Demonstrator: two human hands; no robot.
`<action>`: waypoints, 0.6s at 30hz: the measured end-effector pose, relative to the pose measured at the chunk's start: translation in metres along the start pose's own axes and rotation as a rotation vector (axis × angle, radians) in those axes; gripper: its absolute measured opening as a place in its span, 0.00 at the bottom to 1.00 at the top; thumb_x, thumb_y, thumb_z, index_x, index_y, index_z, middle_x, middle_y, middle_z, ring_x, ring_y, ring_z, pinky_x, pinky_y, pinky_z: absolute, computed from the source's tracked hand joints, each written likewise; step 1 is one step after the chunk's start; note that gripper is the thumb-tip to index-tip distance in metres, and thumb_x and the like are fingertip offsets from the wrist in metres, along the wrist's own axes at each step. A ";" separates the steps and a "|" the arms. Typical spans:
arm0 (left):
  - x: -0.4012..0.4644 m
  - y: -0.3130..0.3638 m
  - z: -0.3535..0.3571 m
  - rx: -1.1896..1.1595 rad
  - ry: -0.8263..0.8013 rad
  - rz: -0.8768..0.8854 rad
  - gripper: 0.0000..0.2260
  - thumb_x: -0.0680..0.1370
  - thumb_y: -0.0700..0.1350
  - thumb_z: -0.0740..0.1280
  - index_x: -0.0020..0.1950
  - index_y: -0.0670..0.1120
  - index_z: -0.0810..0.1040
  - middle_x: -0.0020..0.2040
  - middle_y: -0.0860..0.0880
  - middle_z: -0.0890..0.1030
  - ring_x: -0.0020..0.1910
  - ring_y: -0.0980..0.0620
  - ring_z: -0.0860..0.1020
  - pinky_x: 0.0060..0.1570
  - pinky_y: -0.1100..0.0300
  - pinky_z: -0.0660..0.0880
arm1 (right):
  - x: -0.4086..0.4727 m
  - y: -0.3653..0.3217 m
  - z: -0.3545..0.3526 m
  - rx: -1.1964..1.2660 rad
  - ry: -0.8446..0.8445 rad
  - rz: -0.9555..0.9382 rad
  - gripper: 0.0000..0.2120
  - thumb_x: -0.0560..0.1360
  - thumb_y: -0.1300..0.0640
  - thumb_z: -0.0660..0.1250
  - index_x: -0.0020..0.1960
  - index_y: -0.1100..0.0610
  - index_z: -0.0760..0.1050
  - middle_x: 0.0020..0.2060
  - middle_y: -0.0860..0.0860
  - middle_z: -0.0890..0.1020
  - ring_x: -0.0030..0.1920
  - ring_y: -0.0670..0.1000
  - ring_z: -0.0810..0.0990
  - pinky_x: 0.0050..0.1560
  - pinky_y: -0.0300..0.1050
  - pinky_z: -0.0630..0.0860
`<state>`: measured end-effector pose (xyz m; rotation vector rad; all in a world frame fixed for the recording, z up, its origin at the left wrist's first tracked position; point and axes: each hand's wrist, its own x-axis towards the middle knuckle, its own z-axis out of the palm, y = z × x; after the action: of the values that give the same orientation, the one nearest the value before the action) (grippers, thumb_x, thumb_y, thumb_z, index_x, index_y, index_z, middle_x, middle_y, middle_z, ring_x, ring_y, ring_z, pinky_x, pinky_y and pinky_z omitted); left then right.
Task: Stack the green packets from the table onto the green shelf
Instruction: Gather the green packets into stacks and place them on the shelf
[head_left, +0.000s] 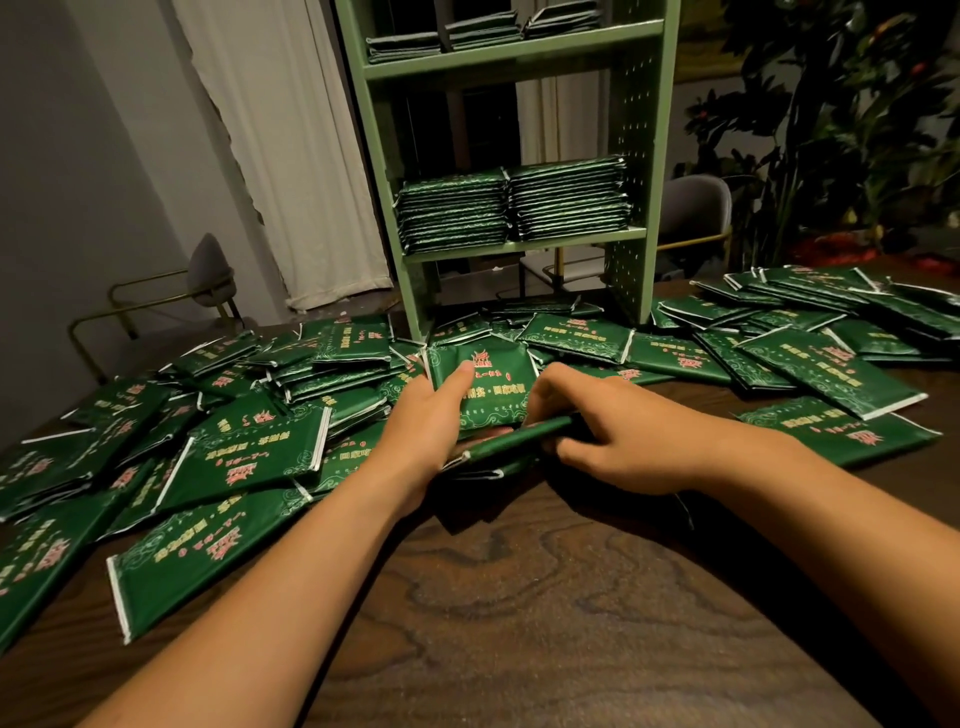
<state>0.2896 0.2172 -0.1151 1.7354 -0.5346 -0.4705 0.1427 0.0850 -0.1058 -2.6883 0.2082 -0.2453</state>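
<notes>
This looks like a room in a home, or a small tea shop's back room, dimly lit. A dark wood-grain counter (519, 623) stands before a plain grey wall (78, 156) with a long white curtain (291, 156), two padded chairs (208, 270) on brass frames, and a big leafy plant (841, 130) in the corner. The many identical packets (249, 452) strewn on the counter and stacked on a green shelf (519, 244) suggest stock being sorted by hand.

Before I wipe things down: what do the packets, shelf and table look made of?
Packets: glossy plastic or foil film, judging by sheen and crimped white ends. Shelf: matte green painted metal, probably, given its perforated side panel. Table: dark wood or wood-look veneer, swirling grain.
</notes>
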 end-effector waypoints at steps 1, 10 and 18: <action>0.002 -0.002 -0.001 0.075 0.026 0.010 0.18 0.81 0.60 0.63 0.57 0.46 0.76 0.57 0.45 0.81 0.55 0.45 0.80 0.61 0.45 0.76 | 0.000 0.002 0.001 0.024 0.028 0.011 0.14 0.78 0.57 0.66 0.59 0.46 0.67 0.54 0.49 0.81 0.54 0.53 0.79 0.60 0.56 0.75; 0.004 -0.007 0.000 -0.154 -0.007 0.033 0.17 0.76 0.56 0.74 0.56 0.44 0.79 0.53 0.44 0.85 0.54 0.42 0.84 0.51 0.46 0.82 | -0.003 0.002 -0.007 0.095 -0.124 0.032 0.21 0.73 0.57 0.71 0.64 0.44 0.75 0.58 0.43 0.79 0.56 0.44 0.79 0.63 0.47 0.75; 0.002 -0.006 -0.001 -0.064 0.028 0.129 0.06 0.75 0.44 0.76 0.50 0.47 0.81 0.46 0.50 0.87 0.46 0.50 0.85 0.56 0.49 0.81 | -0.003 -0.001 -0.005 0.079 -0.075 0.013 0.24 0.75 0.63 0.69 0.67 0.47 0.71 0.63 0.43 0.79 0.65 0.42 0.76 0.70 0.44 0.71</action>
<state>0.2926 0.2183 -0.1206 1.6334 -0.6006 -0.3676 0.1393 0.0849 -0.1016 -2.6110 0.1892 -0.1449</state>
